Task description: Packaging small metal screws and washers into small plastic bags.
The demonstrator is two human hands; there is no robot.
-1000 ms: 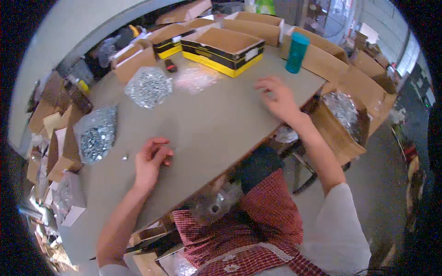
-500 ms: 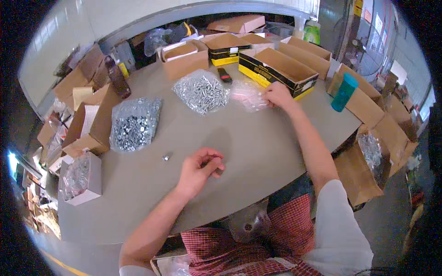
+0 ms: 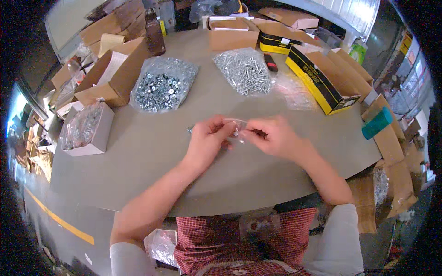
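My left hand [image 3: 206,140] and my right hand [image 3: 275,137] meet over the middle of the table, both closed on a small clear plastic bag [image 3: 239,133]. Fingers cover part of the bag, and tiny shiny pieces show at it. Just left of my left hand, a small metal piece [image 3: 189,130] lies on the table, partly hidden. Beyond my hands lies a clear bag of silvery screws [image 3: 244,72], with flat small bags with pinkish edges [image 3: 297,93] to its right. A clear bag of small metal fasteners [image 3: 161,87] rests farther left.
A white box [image 3: 94,138] holding a plastic bag and an open cardboard box [image 3: 108,76] stand on the left. Black-and-yellow boxes [image 3: 317,83] line the far right, near a red-and-black tool [image 3: 270,63]. A teal bottle [image 3: 377,123] is at the right edge; a brown bottle [image 3: 154,34] stands far left.
My right hand has come back from the pile of small bags to my left hand, with a small clear bag now between them. The head view has shifted, so the table contents appear displaced.
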